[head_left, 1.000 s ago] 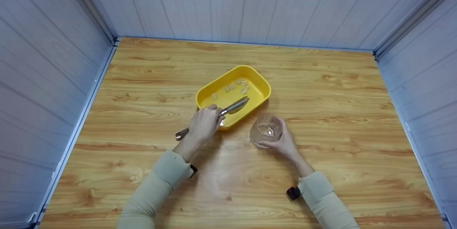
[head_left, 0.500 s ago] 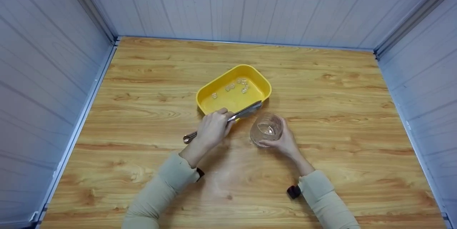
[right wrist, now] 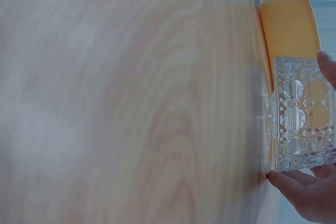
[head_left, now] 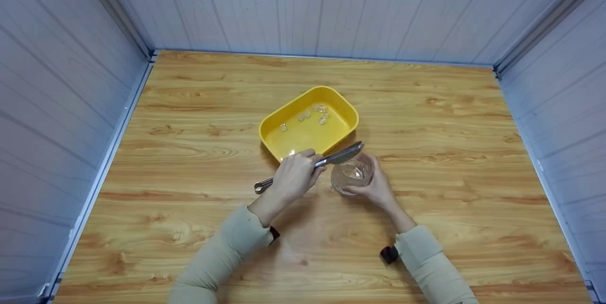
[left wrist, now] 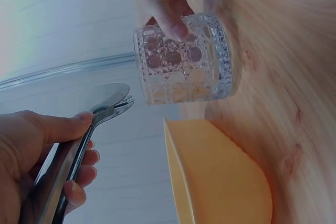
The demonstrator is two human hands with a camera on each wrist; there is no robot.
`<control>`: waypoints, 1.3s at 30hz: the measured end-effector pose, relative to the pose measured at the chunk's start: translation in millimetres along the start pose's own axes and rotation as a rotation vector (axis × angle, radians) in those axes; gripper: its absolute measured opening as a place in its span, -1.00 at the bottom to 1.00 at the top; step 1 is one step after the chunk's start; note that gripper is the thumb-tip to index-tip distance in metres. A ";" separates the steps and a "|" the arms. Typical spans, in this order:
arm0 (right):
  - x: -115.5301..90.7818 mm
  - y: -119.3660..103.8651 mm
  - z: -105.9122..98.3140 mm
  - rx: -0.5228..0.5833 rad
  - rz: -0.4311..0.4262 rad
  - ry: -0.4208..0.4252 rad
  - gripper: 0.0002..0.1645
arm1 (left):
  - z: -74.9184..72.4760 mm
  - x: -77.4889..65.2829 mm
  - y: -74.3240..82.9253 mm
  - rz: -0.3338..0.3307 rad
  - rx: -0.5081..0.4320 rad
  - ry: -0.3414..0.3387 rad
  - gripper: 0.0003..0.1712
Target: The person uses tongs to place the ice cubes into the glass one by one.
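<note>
Metal serving tongs (head_left: pixel 342 155) lie in the grip of my left hand (head_left: pixel 294 176), thumb along one arm and fingers curled below in the left wrist view. Their tips (left wrist: pixel 118 103) are close together just above the rim of a clear, cut-pattern glass (left wrist: pixel 184 61). Whether a clear cube is between the tips I cannot tell. My right hand (head_left: pixel 380 189) holds the glass upright on the table from its right side, thumb and fingers around the wall. Several small clear cubes (head_left: pixel 323 119) lie in a yellow tray (head_left: pixel 270 142) behind the left hand.
The wood-grain table (head_left: pixel 450 162) is bounded by pale panel walls (head_left: pixel 303 10) at the back and both sides. The yellow tray's near right corner stands close to the glass.
My left hand has carried the tongs rightward, from inside the yellow tray to over the glass rim. The right hand and the glass have stayed in place.
</note>
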State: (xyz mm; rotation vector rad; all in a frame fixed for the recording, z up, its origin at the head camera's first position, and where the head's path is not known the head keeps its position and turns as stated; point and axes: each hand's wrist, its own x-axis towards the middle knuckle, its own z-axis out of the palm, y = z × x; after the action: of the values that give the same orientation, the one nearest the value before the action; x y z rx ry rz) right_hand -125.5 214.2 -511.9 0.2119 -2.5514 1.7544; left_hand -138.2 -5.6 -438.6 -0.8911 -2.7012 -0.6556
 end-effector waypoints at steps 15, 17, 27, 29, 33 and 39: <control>-1.4 5.5 0.7 -0.045 0.024 0.006 0.07 | 15.3 3.4 5.7 0.035 0.009 -0.013 -0.90; -2.3 -0.5 0.5 -0.032 0.007 0.007 0.05 | 16.2 3.6 5.7 0.032 0.014 -0.016 -0.91; 2.2 30.2 1.7 -0.104 0.015 0.036 0.10 | 17.0 4.8 6.6 0.036 0.036 -0.046 -0.80; 1.9 30.9 1.7 -0.107 0.006 0.039 0.09 | 17.4 4.5 6.3 0.039 0.037 -0.044 -0.78; 0.3 22.3 1.8 -0.121 -0.002 0.041 0.04 | 17.4 3.8 5.9 0.034 0.029 -0.042 -0.76; -5.4 -7.5 1.8 -0.103 -0.016 0.043 -0.02 | 14.2 3.9 5.5 0.007 0.018 -0.049 -0.75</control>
State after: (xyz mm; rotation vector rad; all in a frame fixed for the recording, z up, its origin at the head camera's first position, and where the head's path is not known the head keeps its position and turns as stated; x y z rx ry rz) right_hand -119.1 210.4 -506.2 0.1885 -2.5931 1.5980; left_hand -138.9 7.1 -447.8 -0.9228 -2.7415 -0.6150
